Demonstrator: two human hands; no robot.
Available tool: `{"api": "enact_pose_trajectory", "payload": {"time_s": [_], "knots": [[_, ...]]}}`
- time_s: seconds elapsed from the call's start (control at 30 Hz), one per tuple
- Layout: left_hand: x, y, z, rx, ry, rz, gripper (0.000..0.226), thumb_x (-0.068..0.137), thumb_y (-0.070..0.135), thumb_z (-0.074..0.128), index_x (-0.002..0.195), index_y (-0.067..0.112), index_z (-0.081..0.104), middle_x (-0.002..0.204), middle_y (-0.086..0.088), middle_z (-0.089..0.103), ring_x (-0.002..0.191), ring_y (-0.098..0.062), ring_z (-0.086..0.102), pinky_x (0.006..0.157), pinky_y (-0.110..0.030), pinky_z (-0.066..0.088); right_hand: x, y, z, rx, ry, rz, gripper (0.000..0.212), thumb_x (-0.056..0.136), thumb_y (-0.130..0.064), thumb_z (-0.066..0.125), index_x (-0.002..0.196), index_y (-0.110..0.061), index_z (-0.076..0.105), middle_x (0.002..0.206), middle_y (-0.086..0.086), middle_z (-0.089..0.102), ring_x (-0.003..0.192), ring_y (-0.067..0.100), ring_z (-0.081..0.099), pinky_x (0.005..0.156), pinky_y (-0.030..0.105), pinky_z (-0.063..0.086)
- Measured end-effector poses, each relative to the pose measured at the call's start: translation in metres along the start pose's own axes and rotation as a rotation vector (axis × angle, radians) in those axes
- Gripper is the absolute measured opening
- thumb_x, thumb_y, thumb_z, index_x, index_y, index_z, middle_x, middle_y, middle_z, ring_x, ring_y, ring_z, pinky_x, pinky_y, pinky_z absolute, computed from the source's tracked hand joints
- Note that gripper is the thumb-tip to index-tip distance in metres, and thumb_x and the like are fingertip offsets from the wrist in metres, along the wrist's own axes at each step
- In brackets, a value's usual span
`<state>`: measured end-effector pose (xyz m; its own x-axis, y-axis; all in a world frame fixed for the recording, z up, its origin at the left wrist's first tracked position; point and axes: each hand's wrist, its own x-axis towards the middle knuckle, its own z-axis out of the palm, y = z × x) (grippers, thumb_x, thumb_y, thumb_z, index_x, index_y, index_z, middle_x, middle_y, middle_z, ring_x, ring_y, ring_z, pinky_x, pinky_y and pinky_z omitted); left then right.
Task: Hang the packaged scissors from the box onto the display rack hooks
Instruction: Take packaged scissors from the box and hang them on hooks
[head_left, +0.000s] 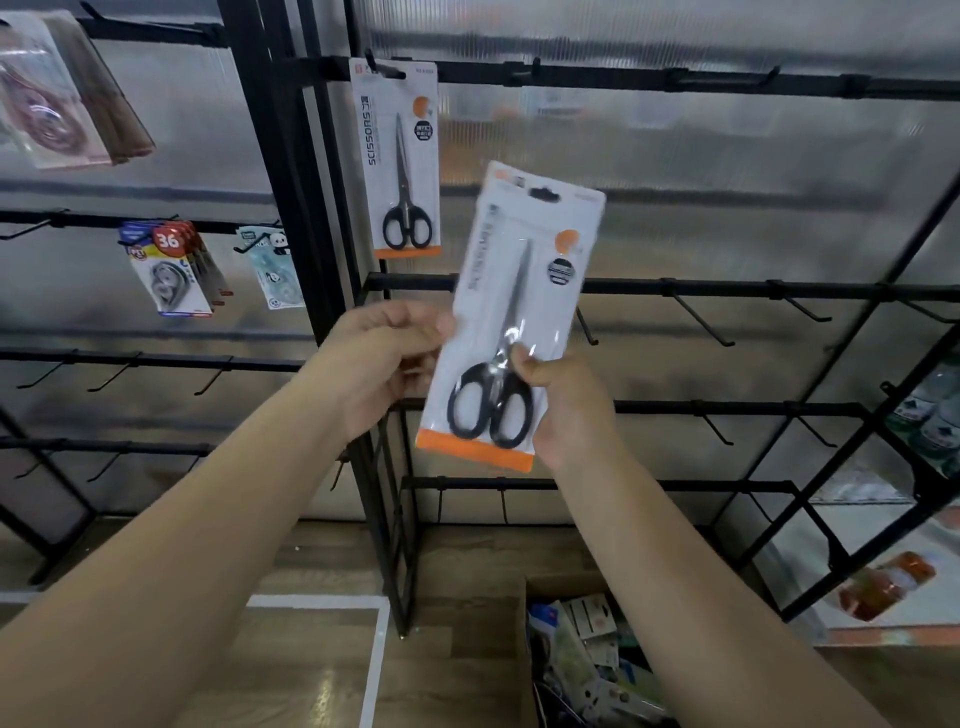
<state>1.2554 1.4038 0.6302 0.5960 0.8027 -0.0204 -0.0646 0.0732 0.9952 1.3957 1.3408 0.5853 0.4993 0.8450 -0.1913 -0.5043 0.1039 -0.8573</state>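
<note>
Both my forearms reach up from the bottom edge toward the rack (675, 287). My left hand (382, 358) curls its fingers (415, 325) onto the left edge of a scissors pack (511, 317), pinching it about halfway up. Just right of those fingers the pack stands nearly upright, its top leaning a little right, its hang slot uppermost and free of any hook. My right hand (566, 405) grips the pack's lower right side, thumb pressed on the front beside the black handles, the other fingers hidden behind the card. Above my left fingers a second pack (397, 161) hangs from the top bar's leftmost hook. Far left of my hands, correction tape packs (174, 273) hang on another rack. Right of my right hand, bare hooks (701, 317) stick out from the bars. Below my right forearm, on the floor, sits the open box (571, 649) of mixed packages.
</note>
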Motion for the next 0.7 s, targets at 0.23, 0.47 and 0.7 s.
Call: {"api": "enact_pose_trajectory", "payload": {"time_s": [0.23,0.47,0.7], "knots": [[-0.007,-0.027,-0.005,0.077,-0.121,-0.04,0.015,0.067,0.009,0.068,0.081,0.007,0.062,0.065,-0.001,0.065,0.058,-0.01,0.06,0.055,-0.02,0.053,0.013,-0.012,-0.014,-0.101,0.1,-0.002,0.04,0.077,-0.009,0.071,0.116,-0.005,0.059,0.103,0.013,0.069,0.092,0.032,0.067,0.075,0.041,0.055],[-0.007,-0.029,-0.005,0.169,-0.056,0.087,0.013,0.085,0.0,0.061,0.075,0.007,0.058,0.065,-0.004,0.065,0.061,-0.014,0.062,0.057,-0.022,0.054,0.016,-0.007,-0.012,-0.107,0.095,-0.02,0.036,0.078,-0.008,0.069,0.113,-0.007,0.059,0.101,0.013,0.069,0.091,0.033,0.067,0.08,0.046,0.054],[-0.012,-0.041,-0.003,0.291,-0.077,0.092,0.011,0.091,0.012,0.058,0.082,0.007,0.055,0.06,-0.008,0.054,0.047,-0.012,0.05,0.044,-0.02,0.043,0.015,-0.008,-0.017,-0.148,0.13,0.01,0.041,0.079,-0.007,0.069,0.118,-0.007,0.056,0.105,0.013,0.068,0.093,0.032,0.066,0.082,0.046,0.054]]}}
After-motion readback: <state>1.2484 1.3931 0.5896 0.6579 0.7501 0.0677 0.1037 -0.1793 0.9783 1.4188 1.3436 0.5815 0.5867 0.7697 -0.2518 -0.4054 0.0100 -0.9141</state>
